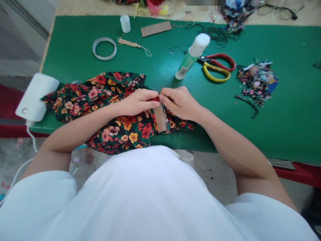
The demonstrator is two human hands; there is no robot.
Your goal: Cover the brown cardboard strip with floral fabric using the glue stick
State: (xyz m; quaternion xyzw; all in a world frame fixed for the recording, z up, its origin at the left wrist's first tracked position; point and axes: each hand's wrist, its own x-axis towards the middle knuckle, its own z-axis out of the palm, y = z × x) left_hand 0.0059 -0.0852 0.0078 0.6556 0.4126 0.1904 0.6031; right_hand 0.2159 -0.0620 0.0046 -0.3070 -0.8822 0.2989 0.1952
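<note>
Dark floral fabric (100, 92) with red, pink and yellow flowers lies bunched at the table's near edge. On it rests a brown cardboard strip (160, 119), with fabric along its sides. My left hand (137, 102) lies over the fabric, its thumb and fingers closed on the cloth at the strip's far end. Fingertips touching it, my right hand (179, 102) pinches the same fabric edge from the right. The exact fold between the fingertips is hidden.
Beyond my hands stands a glue stick (187, 65), beside red-and-yellow scissors (217, 68). Fabric scraps (258, 82) lie right. A tape ring (104, 49), tassel (132, 43), white cap (125, 24) and second cardboard strip (155, 29) lie farther back. A white power box (37, 97) sits left.
</note>
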